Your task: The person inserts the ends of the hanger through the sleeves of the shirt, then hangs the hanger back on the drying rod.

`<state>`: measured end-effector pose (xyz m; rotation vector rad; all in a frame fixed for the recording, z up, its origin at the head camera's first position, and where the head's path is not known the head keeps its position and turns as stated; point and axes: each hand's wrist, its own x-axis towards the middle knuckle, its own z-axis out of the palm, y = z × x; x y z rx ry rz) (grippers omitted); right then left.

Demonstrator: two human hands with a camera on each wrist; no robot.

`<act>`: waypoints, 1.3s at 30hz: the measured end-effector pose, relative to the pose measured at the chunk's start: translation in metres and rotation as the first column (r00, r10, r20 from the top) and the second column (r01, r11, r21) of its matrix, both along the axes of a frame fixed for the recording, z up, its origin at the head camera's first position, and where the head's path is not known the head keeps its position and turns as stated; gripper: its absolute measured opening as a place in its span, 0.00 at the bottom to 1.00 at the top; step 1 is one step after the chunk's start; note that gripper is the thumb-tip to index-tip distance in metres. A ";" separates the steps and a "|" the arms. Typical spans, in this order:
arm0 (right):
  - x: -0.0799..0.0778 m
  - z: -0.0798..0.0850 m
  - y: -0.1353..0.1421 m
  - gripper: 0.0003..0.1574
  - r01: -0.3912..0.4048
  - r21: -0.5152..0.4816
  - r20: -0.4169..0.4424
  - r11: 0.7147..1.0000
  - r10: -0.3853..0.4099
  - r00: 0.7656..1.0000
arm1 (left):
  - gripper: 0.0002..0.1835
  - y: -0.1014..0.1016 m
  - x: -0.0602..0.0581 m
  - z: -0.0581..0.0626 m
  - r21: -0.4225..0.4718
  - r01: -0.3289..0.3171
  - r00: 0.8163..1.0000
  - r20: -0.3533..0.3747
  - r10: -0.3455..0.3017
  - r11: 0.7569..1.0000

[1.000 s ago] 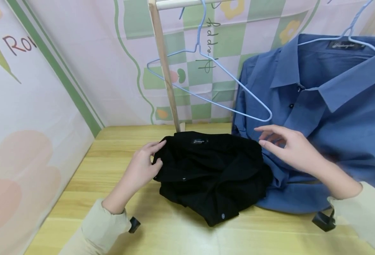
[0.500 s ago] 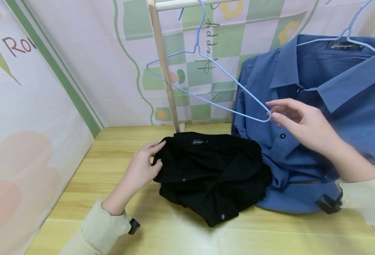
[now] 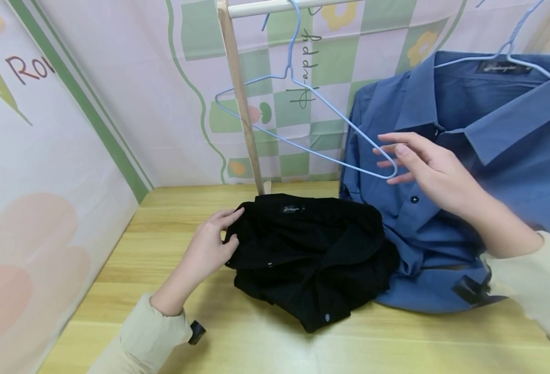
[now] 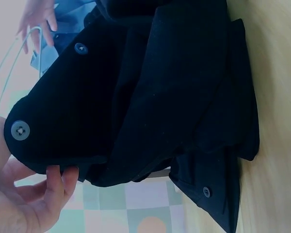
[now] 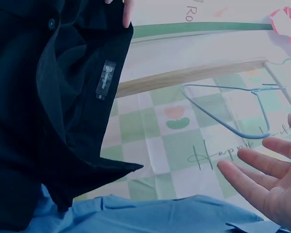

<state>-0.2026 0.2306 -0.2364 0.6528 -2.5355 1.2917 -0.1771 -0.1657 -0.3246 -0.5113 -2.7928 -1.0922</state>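
A black shirt point(image 3: 307, 249) lies bunched on the table, its collar label facing up. My left hand point(image 3: 208, 241) grips its left collar edge between thumb and fingers; in the left wrist view those fingers point(image 4: 53, 187) fold over the cloth near a button. Raised to the right, my right hand point(image 3: 436, 169) is spread at the right end of a light blue wire hanger point(image 3: 290, 66), which hangs from the rack. The right wrist view shows its fingers point(image 5: 254, 167) extended, near the hanger's end and not curled round the wire.
A blue shirt point(image 3: 513, 171) hangs on a second hanger at the right, its lower part on the table point(image 3: 148, 249) beside the black shirt. The rack's wooden post point(image 3: 242, 93) stands behind the black shirt. A patterned cloth backdrop covers the walls.
My right hand has risen from beside the black shirt's right edge to the hanger's right end, and its fingers have spread. The left hand and black shirt look unmoved.
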 end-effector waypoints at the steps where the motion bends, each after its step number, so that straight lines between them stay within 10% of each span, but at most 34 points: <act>1: -0.001 0.000 -0.002 0.28 -0.009 -0.002 0.020 1.000 0.009 1.000 | 0.31 0.000 0.000 0.000 0.000 0.000 1.000 0.000 0.000 1.000; 15: -0.011 0.007 -0.020 0.29 -0.099 -0.073 0.074 0.992 0.104 0.992 | 0.31 0.000 0.000 -0.001 0.013 0.006 1.000 -0.005 -0.006 1.000; 39: -0.005 0.011 -0.032 0.25 0.082 -0.036 -0.067 0.996 -0.084 0.994 | 0.31 0.000 0.002 -0.003 0.017 0.000 1.000 -0.005 0.000 1.000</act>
